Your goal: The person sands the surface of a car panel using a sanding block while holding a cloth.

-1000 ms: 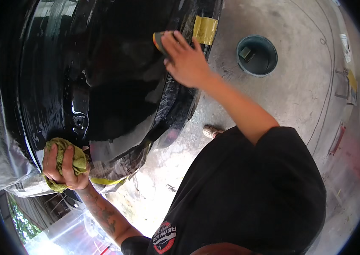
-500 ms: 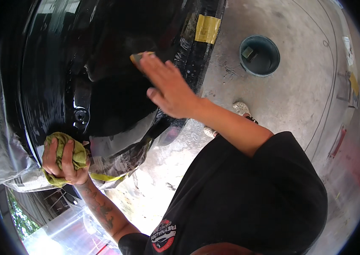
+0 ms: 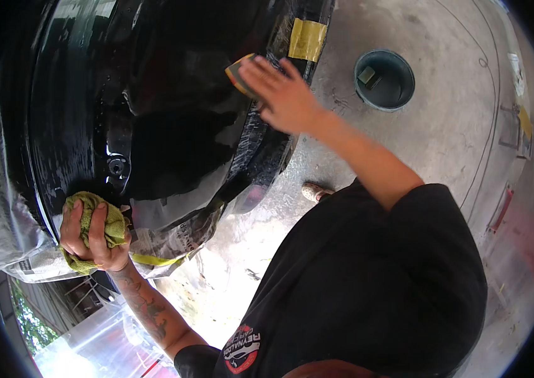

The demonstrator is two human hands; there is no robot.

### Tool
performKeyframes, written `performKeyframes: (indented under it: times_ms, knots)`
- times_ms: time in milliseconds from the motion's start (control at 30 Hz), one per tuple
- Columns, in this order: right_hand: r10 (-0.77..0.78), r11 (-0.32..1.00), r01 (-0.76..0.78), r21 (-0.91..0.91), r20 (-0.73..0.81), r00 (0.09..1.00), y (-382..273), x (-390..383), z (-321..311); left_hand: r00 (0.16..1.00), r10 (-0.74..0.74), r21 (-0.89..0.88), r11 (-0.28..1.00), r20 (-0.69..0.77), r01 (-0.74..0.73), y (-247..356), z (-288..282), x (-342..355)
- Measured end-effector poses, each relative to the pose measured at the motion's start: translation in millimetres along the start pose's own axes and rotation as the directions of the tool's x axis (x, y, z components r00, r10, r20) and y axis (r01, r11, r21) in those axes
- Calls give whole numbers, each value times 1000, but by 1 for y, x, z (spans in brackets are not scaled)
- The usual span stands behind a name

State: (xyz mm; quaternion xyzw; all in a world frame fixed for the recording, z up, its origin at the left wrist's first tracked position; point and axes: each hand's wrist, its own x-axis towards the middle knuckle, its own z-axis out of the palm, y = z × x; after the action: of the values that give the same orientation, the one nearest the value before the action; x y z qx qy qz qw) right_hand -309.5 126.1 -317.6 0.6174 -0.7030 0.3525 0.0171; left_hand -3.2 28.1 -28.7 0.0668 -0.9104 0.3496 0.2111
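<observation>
A glossy black car body panel point(image 3: 178, 138), wet in places, fills the left and upper middle. Its lower left corner is where my left hand point(image 3: 95, 238) rests, fingers curled round a crumpled olive-green cloth point(image 3: 114, 228). Near the panel's right edge, my right hand point(image 3: 286, 94) lies over a sheet of sandpaper point(image 3: 240, 77) and presses it to the surface with fingers stretched out. Only the sheet's dark face and orange-yellow edge show; the rest is under the fingers. Whitish wet streaks run along the panel's edge just below this hand.
Yellow tape point(image 3: 308, 39) sticks to the dark strip at the panel's upper right. A dark round bucket point(image 3: 410, 79) with water and a small block point(image 3: 366, 75) inside stands on the concrete floor point(image 3: 443, 138). Newspaper masking point(image 3: 153, 242) lines the panel's lower edge; plastic sheeting point(image 3: 8, 214) hangs at left.
My right hand has slid the sandpaper rightward over the panel to its right edge. My left hand stays on the cloth at almost the same spot.
</observation>
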Motion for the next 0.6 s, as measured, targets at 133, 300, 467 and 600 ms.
performKeyframes:
  times_ms: [133,300,467,600]
  knots:
    - [-76,997,76,10,-29,997,29,2,2,1000,17,-50,999,-19,-18,2,-3,9]
    - [-140,905,179,385,-127,982,-49,12,-13,1000,15,-26,1000,-13,-16,1,-4,6]
    - [-235,821,346,455,-283,930,-98,49,-35,1000,20,-27,999,-12,-20,2,-2,6]
    - [-265,851,315,420,-173,949,-66,30,-26,1000,12,-40,999,-14,-12,3,-4,8]
